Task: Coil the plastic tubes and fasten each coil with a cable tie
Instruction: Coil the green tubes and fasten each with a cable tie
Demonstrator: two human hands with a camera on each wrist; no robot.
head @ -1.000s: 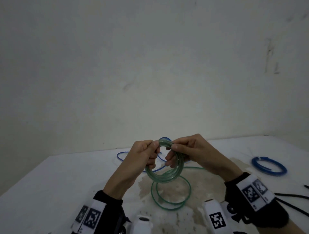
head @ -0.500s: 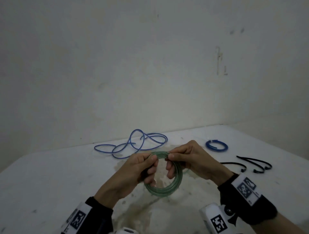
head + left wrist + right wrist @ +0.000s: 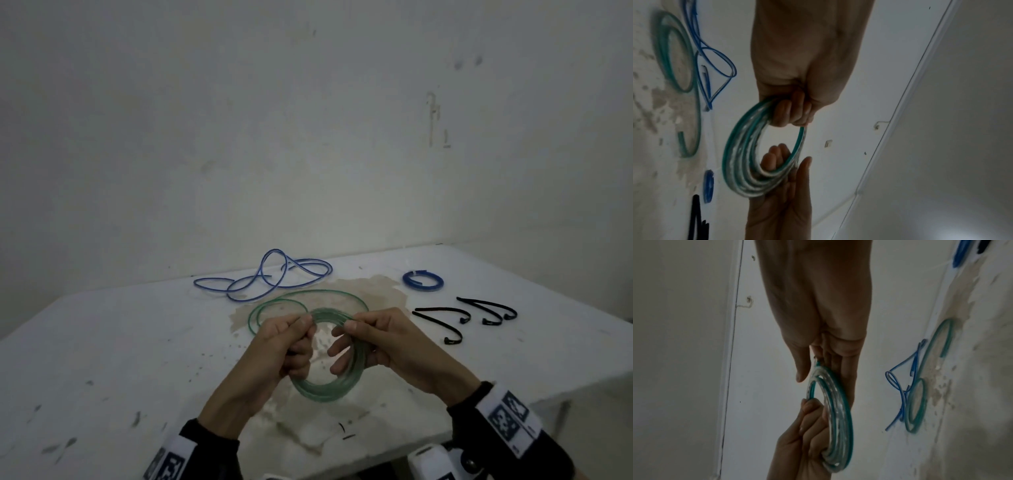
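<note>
My left hand (image 3: 284, 346) and right hand (image 3: 383, 342) both pinch the green coil (image 3: 325, 390); light springy tube, likely unwinds unless gripped across all loops.

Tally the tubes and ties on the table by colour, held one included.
Green plastic tube, part coiled in both hands, rest loose on table: 1
Blue plastic tubes: 2, one loose tangle, one small finished coil
Black cable ties, lying at the right: 3
Total: 6
</note>
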